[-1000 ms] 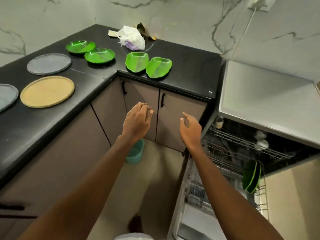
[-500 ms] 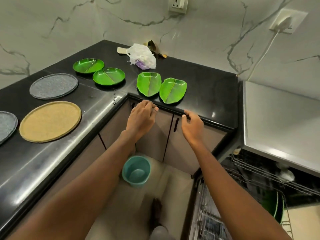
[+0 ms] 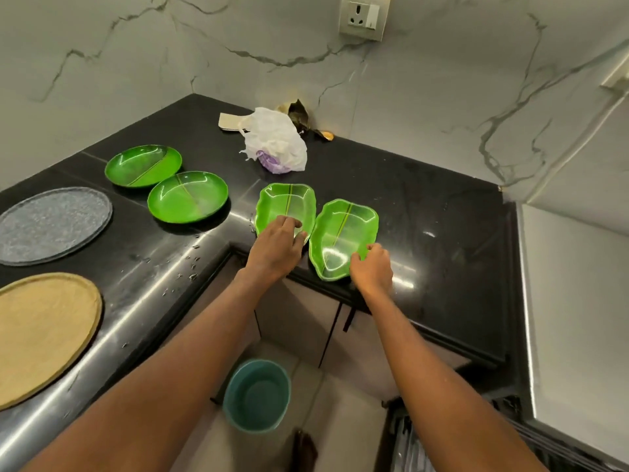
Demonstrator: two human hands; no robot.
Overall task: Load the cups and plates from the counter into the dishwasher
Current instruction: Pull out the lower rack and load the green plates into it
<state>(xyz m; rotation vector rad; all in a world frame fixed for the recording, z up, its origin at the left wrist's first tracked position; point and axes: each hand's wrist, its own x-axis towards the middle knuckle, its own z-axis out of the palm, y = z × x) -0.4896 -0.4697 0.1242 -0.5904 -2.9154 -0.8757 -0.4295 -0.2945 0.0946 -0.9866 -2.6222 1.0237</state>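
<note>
On your far left lie the tan mat [image 3: 44,335] and the grey mat [image 3: 51,223]. Next come the back plate [image 3: 143,165] and the front plate [image 3: 187,197], both round and green, and no hand touches them. They can wait for a later trip, I think.

Your left hand [image 3: 275,247] is on the near end of the left dish [image 3: 289,202]. Its fingers curl inside and the thumb is at the rim, so it grasps the dish. This dish lies flat on the surface [image 3: 442,233], near the inner corner. The right dish [image 3: 343,229] lies just beside it; I cannot tell if the rims touch. Your right hand [image 3: 372,270] pinches the near right rim of that dish.

Both dishes look smooth and shiny, and small drops lie on the surface, so please take a firm hold before you lift. The near ends are close to the surface edge, and there you can slide your fingers under the rim. Lift each dish straight up, so that one does not knock the other. Then carry them to the right, where only a corner of the dishwasher [image 3: 425,447] shows.
</note>
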